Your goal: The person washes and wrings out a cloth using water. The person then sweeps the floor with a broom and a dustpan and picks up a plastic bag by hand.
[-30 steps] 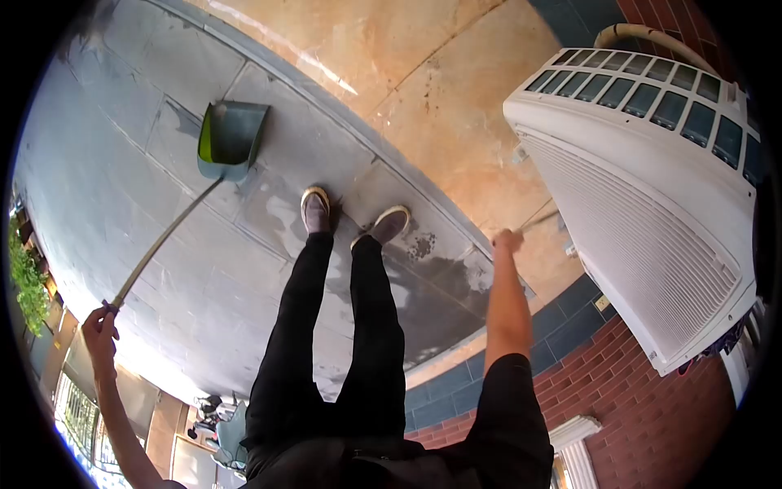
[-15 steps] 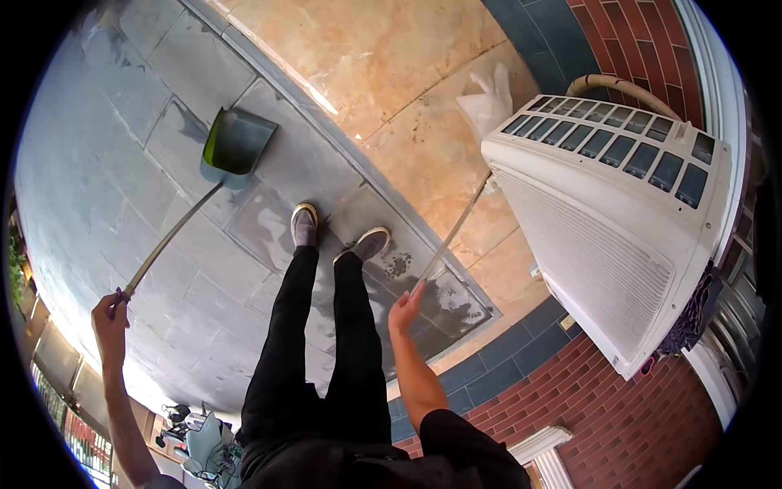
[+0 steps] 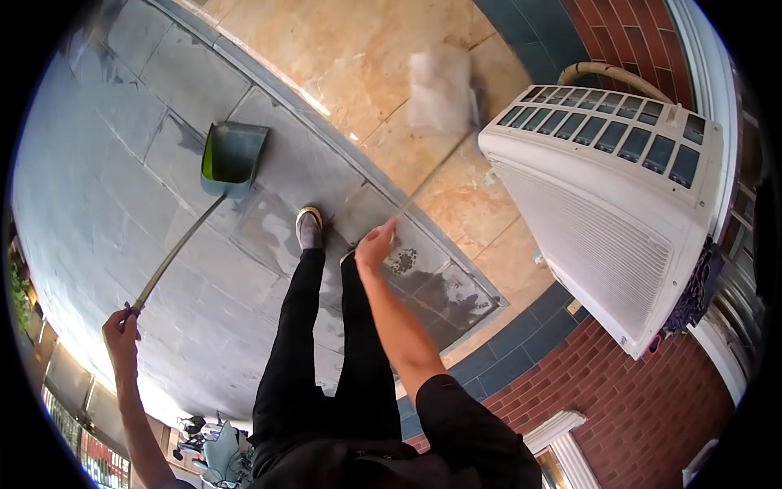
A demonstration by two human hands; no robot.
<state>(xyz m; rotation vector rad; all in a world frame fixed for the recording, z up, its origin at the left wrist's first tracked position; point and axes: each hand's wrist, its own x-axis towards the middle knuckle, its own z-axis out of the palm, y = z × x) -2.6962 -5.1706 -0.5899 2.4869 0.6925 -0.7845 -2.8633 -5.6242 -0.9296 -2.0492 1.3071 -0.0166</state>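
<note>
My left hand [image 3: 122,338], at the lower left, is closed around the end of a long dustpan handle [image 3: 175,254]. The green-grey dustpan [image 3: 236,155] rests on the grey paving, its yellow-green inside facing left. In front of my right leg, my right hand [image 3: 376,246] grips the thin handle of a broom [image 3: 432,175]. That handle slants up and right over the tan slabs. The broom's far end is a dark blur beside a whitish plastic bag [image 3: 440,91], also smeared by motion.
A white air-conditioner outdoor unit [image 3: 586,228] juts out at the right, close to the broom's far end. A metal-edged seam [image 3: 342,145] divides grey paving from tan slabs. Brick wall [image 3: 603,399] stands at the lower right. Wet patches [image 3: 444,301] mark the floor near my feet.
My right hand has moved up and left, swinging the broom. The whitish bag has shifted left, away from the outdoor unit. My left hand and the dustpan have barely shifted in view.
</note>
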